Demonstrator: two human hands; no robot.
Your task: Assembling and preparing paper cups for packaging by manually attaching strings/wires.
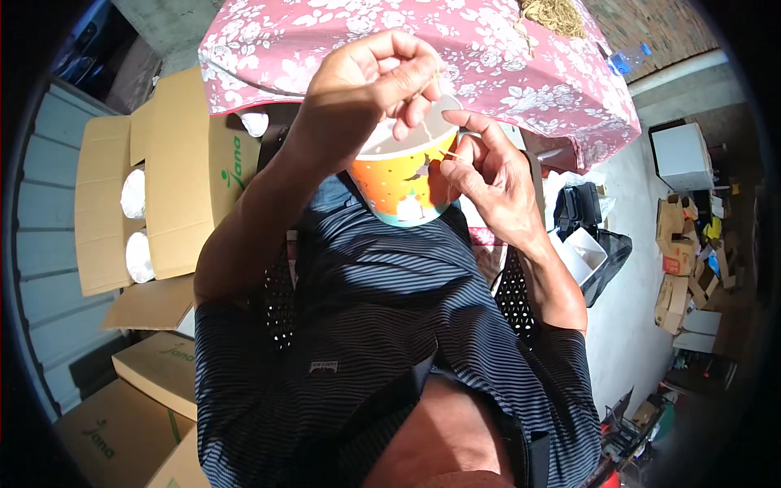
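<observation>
An orange paper bucket (396, 180) with a white rim and a teal base stands tilted at my lap, its mouth toward the table. Over its rim my left hand (382, 85) is raised, thumb and fingers pinched on a thin strand of tan twine (427, 130). The strand runs down from there toward the bucket's right rim. At that side my right hand (496, 179) has thumb and a finger closed on the lower part of the twine, with the index finger stretched along the rim. The bucket's inside is partly hidden by my left hand.
A table with a pink floral cloth (277, 57) lies ahead, a bundle of tan twine (555, 16) at its far right. Open cardboard boxes (175, 163) with white round items stand at left. A black bag (578, 207) and white box (582, 254) are at right.
</observation>
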